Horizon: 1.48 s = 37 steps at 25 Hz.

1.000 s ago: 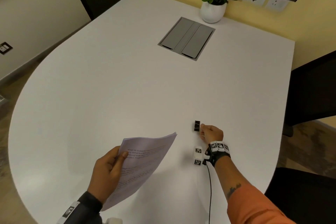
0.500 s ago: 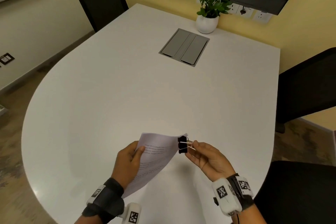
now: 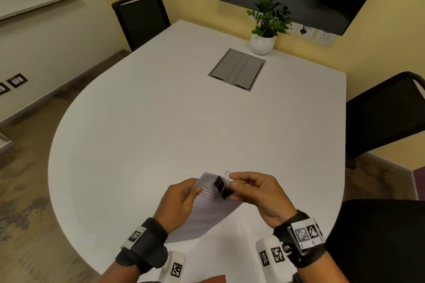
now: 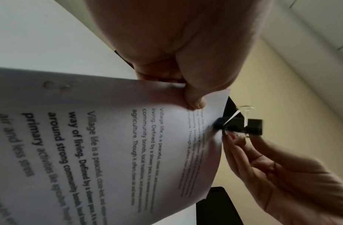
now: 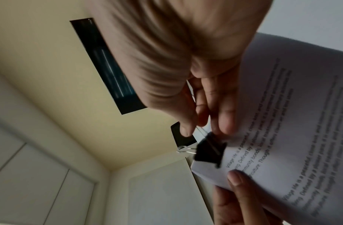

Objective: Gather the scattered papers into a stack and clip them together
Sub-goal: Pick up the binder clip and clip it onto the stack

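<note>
My left hand (image 3: 178, 204) grips the stack of papers (image 3: 208, 211) with the thumb on top, held above the near edge of the white table (image 3: 161, 126). My right hand (image 3: 257, 195) pinches the wire handles of the black binder clip (image 3: 222, 188), which sits on the stack's far corner. The papers are white with printed black text. At 1 o'clock, a white pot (image 3: 262, 44) holds a green plant (image 3: 269, 18).
</note>
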### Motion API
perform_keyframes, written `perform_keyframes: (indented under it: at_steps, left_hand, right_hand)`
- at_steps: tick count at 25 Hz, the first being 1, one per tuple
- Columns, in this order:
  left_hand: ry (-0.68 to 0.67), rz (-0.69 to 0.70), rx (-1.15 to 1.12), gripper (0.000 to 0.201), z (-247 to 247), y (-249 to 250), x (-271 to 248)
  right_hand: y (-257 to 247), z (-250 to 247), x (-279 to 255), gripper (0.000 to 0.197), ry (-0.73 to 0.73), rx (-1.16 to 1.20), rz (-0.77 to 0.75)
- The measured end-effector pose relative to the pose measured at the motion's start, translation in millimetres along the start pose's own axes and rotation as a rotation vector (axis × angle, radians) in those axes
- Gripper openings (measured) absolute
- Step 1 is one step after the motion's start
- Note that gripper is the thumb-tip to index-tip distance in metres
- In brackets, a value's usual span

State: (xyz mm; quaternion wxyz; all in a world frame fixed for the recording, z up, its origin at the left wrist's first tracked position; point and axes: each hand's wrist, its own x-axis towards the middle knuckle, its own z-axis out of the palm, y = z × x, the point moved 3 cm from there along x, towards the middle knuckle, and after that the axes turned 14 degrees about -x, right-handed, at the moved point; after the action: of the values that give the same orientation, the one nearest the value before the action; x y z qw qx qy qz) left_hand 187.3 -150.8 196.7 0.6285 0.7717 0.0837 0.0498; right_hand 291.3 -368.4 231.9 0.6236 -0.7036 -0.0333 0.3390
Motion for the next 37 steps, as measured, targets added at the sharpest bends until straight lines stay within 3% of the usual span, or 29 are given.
perform_keyframes:
  at_steps: [4, 10, 16, 21, 24, 29, 37]
  left_hand:
    - [-0.015, -0.021, -0.031, 0.022, -4.3, 0.4, -10.3]
    - [-0.01, -0.187, -0.087, 0.02, -4.3, -13.1, -23.6]
    - [0.095, -0.356, -0.393, 0.02, -14.6, -3.6, -29.4]
    - [0.138, -0.35, -0.449, 0.019, -16.6, -6.3, -30.8]
    - [0.201, -0.341, -0.46, 0.019, -19.3, -8.8, -31.3]
    - [0.274, -0.317, -0.464, 0.02, -19.8, -5.1, -27.7]
    - [0.241, -0.288, -0.452, 0.02, -14.1, 3.6, -24.6]
  right_hand:
    - [1.0, 16.9, -8.3, 0.014, 0.02, -0.1, 0.03]
    - [24.6, 57.9, -12.8, 0.012, 0.086, -0.109, 0.069]
    - [29.9, 69.1, -9.8, 0.012, 0.312, -0.142, -0.058]
    - [36.0, 80.8, -6.3, 0.015, 0.431, -0.251, -0.088]
    - [36.0, 81.8, -6.2, 0.011, 0.421, -0.312, -0.059]
    - [33.6, 87.8, -10.7, 0.003, 0.317, -0.188, 0.008]
    - [33.8, 86.3, -5.5, 0.002, 0.401, -0.136, -0.014]
